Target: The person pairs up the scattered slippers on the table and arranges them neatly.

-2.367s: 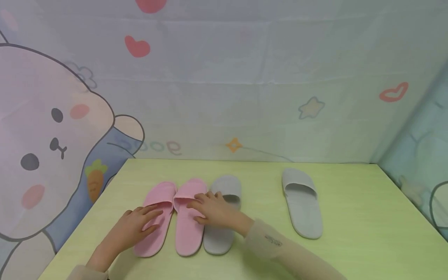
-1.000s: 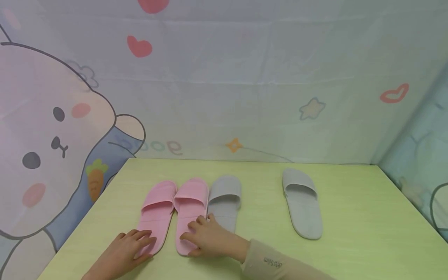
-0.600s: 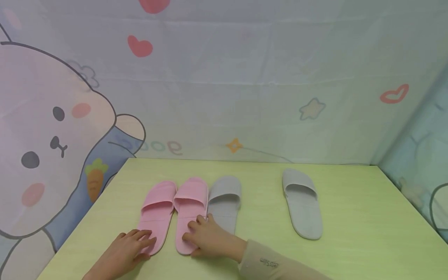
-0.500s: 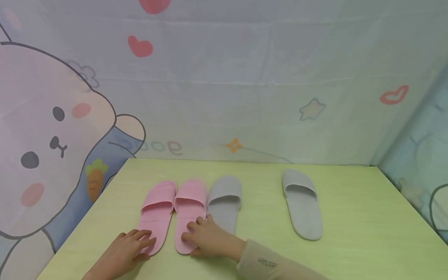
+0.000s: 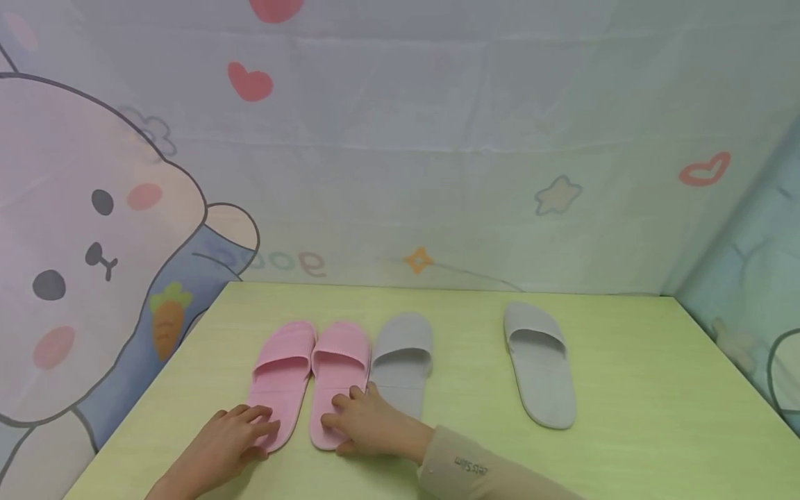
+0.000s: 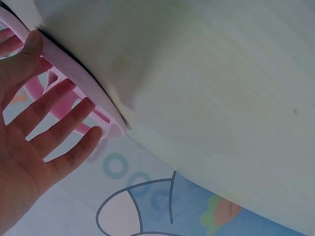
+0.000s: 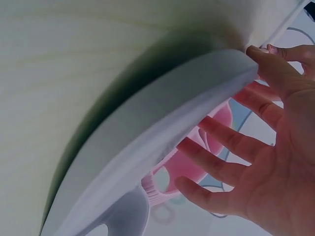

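Two pink slippers lie side by side on the table, toes pointing away. My left hand (image 5: 220,444) is at the heel of the left pink slipper (image 5: 279,389), its thumb at the sole's edge in the left wrist view. Over the heel of the right pink slipper (image 5: 334,397) reaches my right hand (image 5: 371,425), its thumb near the heel end and its fingers spread. A grey slipper (image 5: 403,378) lies against that pink one, its heel hidden beneath my right hand. Both hands have fairly straight, slightly bent fingers, and neither grips a slipper.
A second grey slipper (image 5: 540,375) lies apart to the right, tilted with its toe leftward. The yellow-green table (image 5: 637,389) ends at a printed cloth backdrop (image 5: 400,139) behind, with another cloth (image 5: 750,278) along the right side.
Both hands have drawn back from the slippers' middles to their heels. The heel of the right pink slipper has shifted slightly left and away; the far-right grey slipper has stayed put.
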The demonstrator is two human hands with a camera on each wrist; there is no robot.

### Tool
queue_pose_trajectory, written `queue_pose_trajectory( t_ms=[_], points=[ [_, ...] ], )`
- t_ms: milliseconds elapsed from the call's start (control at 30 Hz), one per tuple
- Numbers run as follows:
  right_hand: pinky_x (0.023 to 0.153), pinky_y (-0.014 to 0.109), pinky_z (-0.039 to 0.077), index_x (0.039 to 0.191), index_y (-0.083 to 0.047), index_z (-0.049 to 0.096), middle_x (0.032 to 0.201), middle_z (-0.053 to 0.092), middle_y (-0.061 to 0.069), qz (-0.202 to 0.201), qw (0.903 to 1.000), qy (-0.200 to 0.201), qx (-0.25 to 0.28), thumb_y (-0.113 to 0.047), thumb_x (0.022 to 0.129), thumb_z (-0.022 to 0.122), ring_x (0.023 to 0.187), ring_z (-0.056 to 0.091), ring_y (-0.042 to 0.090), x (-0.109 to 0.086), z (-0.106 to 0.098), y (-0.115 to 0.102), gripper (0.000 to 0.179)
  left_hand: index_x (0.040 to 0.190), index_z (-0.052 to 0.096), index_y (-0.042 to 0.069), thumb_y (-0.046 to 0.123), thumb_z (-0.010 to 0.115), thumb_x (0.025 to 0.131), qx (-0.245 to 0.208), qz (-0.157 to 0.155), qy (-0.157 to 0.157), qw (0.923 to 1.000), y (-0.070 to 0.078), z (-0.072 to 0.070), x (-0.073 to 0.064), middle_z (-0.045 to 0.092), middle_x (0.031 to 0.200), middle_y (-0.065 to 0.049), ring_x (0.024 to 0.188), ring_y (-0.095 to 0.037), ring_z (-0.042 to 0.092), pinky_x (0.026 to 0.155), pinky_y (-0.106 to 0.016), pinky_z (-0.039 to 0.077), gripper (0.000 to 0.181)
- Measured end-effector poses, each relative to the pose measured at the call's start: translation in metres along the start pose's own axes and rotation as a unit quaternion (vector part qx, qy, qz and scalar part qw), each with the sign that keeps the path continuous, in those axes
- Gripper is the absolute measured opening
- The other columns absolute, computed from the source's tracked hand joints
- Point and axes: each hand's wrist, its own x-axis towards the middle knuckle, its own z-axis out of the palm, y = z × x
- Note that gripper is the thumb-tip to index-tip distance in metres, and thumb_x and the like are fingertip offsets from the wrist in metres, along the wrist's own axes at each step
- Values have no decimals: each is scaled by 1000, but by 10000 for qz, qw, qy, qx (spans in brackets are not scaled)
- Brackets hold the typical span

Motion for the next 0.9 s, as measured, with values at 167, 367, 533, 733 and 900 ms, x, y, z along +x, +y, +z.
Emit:
queue_pose_trajectory(
  t_ms=[167,367,533,733,900],
  points=[
    [85,42,40,111,-33,52,112,53,-5,84,9999,-117,6,-53,78,56,92,48,14,2,-2,1,38,94,64,21,25,71,70,155,101,175,9997,-3,1,3,63,99,-3,88,-24,57,63,-41,45,25],
    [90,47,39,111,-33,52,116,53,-5,232,9994,-250,6,-53,80,53,94,49,13,5,-5,3,37,94,63,22,22,72,69,503,357,451,9971,-6,3,9,63,98,-1,86,-22,58,63,-39,44,27],
    [89,47,38,110,-32,53,112,54,-5,262,9995,-162,-38,-48,82,54,90,49,12,6,-3,6,33,96,63,22,20,71,69,584,497,544,9956,-8,6,14,63,99,-2,86,-22,58,62,-37,43,28],
    [91,50,38,109,-31,51,113,53,-3,267,9994,-200,44,-44,84,54,96,51,16,10,2,13,29,86,60,22,18,74,64,717,566,760,9929,-8,7,24,60,89,1,75,-19,56,57,-33,40,26],
    [92,51,37,112,-31,51,121,51,0,428,9980,-323,347,-41,84,55,106,49,20,12,7,19,30,81,57,21,16,74,64,631,547,663,9943,-10,8,34,60,88,0,72,-20,56,55,-34,40,24]
  ],
)
